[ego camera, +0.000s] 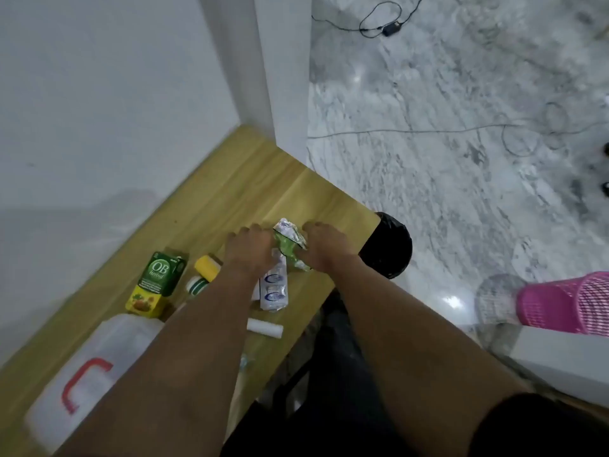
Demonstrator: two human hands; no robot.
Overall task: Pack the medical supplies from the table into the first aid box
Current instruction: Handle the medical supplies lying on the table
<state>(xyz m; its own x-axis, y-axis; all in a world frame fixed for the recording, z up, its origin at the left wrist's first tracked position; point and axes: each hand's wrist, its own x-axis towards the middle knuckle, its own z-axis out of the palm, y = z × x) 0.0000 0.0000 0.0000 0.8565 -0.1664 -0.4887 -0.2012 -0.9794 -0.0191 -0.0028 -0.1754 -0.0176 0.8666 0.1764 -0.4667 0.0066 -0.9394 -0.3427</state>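
On the wooden table (237, 179) my left hand (248, 250) and my right hand (324, 245) both grip a crinkled green and silver packet (290, 240) between them. Just below it lies a clear wrapped pack with blue logos (274, 290). A white roll (265, 328) lies near the table's front edge. To the left stand a green and yellow OB Herbal carton (155, 283), a yellow-capped item (207, 267) and a white bottle with a green band (197, 285). The white first aid box (95, 364) with a red handle sits at the lower left, partly behind my left forearm.
A white wall runs along the table's left side. A black bin (392, 245) stands off the table's right corner. A pink mesh basket (566, 303) lies on the marble floor at right, with cables and a black adapter (392, 28) farther back.
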